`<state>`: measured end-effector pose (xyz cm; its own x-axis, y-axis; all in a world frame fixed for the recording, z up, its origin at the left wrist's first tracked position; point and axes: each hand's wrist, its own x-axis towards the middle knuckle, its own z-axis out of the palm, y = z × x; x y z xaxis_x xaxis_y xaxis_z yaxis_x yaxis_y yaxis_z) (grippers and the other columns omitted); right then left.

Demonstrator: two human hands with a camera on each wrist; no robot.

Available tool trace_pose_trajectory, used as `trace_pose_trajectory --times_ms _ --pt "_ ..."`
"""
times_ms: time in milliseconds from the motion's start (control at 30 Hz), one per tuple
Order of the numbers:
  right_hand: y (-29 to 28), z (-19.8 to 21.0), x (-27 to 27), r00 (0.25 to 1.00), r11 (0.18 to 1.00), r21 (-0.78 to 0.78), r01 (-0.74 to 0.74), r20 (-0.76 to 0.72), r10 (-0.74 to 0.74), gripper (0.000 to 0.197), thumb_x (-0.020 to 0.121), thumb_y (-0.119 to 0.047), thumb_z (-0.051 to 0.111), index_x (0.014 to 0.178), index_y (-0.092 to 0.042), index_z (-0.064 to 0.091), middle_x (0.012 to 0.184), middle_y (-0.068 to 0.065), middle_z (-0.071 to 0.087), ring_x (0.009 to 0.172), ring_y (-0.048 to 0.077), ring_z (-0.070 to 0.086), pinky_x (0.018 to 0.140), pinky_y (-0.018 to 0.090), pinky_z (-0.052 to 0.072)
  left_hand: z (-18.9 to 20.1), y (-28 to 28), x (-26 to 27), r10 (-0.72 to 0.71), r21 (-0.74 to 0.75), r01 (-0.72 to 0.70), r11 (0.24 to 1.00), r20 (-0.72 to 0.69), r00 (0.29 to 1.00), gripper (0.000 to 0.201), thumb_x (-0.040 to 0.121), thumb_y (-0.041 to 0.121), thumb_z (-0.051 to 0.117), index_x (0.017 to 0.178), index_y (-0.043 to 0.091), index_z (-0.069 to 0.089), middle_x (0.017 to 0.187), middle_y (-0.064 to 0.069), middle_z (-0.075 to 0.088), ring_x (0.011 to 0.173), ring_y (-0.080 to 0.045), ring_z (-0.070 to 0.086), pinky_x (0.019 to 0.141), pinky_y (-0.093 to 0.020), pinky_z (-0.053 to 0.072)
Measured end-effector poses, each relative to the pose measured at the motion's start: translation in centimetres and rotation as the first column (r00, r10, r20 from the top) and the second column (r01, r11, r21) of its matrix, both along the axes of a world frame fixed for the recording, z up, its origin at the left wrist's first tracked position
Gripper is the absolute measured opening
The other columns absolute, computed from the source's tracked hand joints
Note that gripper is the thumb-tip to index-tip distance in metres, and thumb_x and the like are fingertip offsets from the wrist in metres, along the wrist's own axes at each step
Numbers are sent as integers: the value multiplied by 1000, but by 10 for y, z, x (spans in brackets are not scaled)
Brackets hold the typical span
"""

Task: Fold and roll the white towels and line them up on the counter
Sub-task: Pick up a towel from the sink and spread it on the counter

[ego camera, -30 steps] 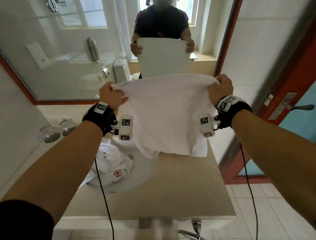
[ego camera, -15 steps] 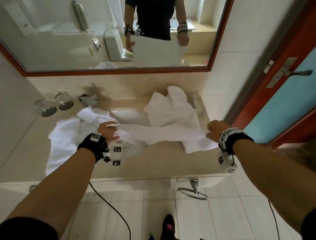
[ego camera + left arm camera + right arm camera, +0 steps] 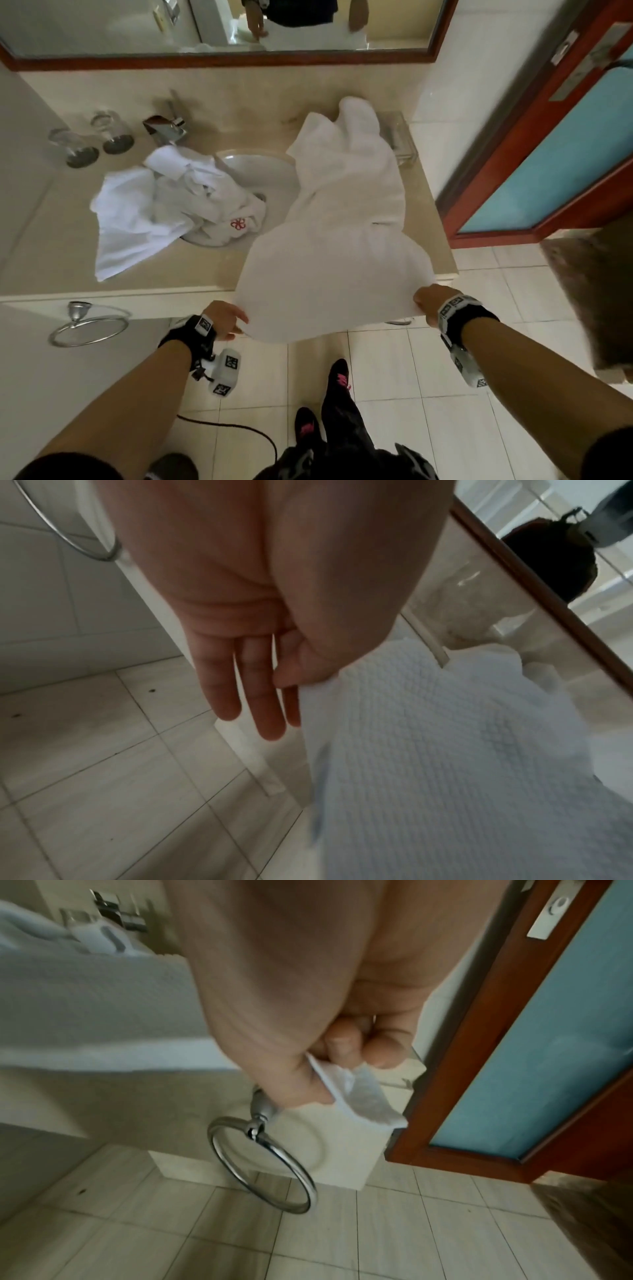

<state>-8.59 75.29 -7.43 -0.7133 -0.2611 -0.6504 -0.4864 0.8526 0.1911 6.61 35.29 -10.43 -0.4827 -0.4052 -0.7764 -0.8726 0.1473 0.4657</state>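
A white towel (image 3: pixel 342 219) lies lengthwise over the right half of the beige counter (image 3: pixel 51 246), and its near edge hangs past the counter's front. My left hand (image 3: pixel 224 320) pinches the near left corner between thumb and forefinger, the other fingers (image 3: pixel 267 696) straight beside the white towel (image 3: pixel 445 750). My right hand (image 3: pixel 428 303) grips the near right corner, with its fingers (image 3: pixel 342 1042) curled round a tip of the white towel (image 3: pixel 359 1096). A second, crumpled white towel (image 3: pixel 161 205) with a red emblem lies on the left, partly in the sink (image 3: pixel 260 174).
Two upturned glasses (image 3: pixel 92 140) and a chrome tap (image 3: pixel 164 128) stand at the back left. A small clear tray (image 3: pixel 400 140) sits at the back right. Towel rings (image 3: pixel 87 323) hang below the counter front. A red-framed door (image 3: pixel 548 154) is on the right.
Both hands brought the towel down from chest height, laid its far part on the counter and drew its near edge back over the front edge. The view tilted down.
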Motion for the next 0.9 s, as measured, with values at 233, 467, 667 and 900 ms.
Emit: trace_pose_trajectory --times_ms 233,467,667,900 --pt "3 -13 3 974 989 39 143 171 -147 21 76 -33 73 78 -17 60 92 3 68 77 20 65 66 28 54 -6 7 1 -249 11 251 968 178 952 21 89 0 60 106 6 72 111 -13 67 102 -26 65 83 -37 55" --pt "4 10 -42 945 927 -204 313 -34 -326 23 91 -23 55 107 -9 64 110 9 67 95 27 65 75 30 49 5 -1 -45 -92 0 92 996 23 996 11 95 4 52 86 4 58 94 -14 62 78 -25 62 62 -32 47" --pt "4 25 -83 843 787 -391 477 -52 -536 26 96 -24 55 118 -12 60 122 10 62 105 30 59 79 30 44 20 -7 -99 -82 -157 52 986 -192 978 20 90 5 52 71 9 58 78 -21 63 66 -32 60 63 -37 50" --pt "-36 17 -158 768 606 -554 570 99 -633 39 92 -31 61 126 -14 55 133 11 55 116 33 56 92 34 44 25 -7 -170 -177 -350 98 932 -203 963 31 90 10 58 120 5 61 119 -19 64 110 -36 61 96 -44 50"
